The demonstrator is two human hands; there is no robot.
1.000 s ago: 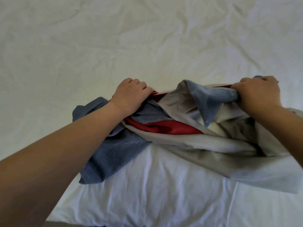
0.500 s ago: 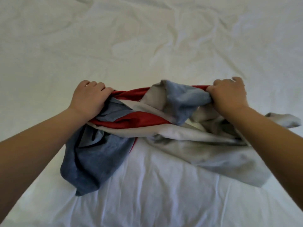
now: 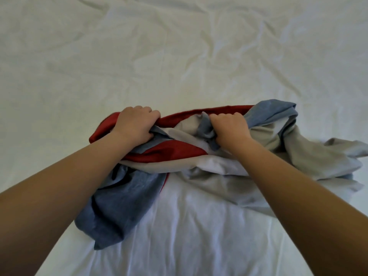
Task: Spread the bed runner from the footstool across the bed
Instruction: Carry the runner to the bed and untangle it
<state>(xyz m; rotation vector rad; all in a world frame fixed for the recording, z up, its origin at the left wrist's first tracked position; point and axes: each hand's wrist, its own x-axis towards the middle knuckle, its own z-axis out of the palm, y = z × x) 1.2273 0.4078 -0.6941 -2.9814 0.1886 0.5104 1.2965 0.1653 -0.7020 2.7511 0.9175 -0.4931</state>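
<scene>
The bed runner point(image 3: 163, 152) is a crumpled bundle of red, blue and grey cloth lying on the white bed point(image 3: 179, 56) near its front edge. My left hand point(image 3: 135, 124) is clenched on the runner's left part, over red and blue folds. My right hand point(image 3: 231, 128) grips a bunch of blue and grey cloth near the bundle's middle. A blue flap hangs toward me at the lower left, and grey cloth trails off to the right. The footstool is out of view.
The wrinkled white sheet fills the whole view, stretching far beyond the bundle and to both sides. The bed's front edge lies just below the frame near my forearms.
My right hand has shifted left along the runner toward its middle, leaving more grey and blue cloth lying to its right. My left hand keeps its grip. The hands are closer together.
</scene>
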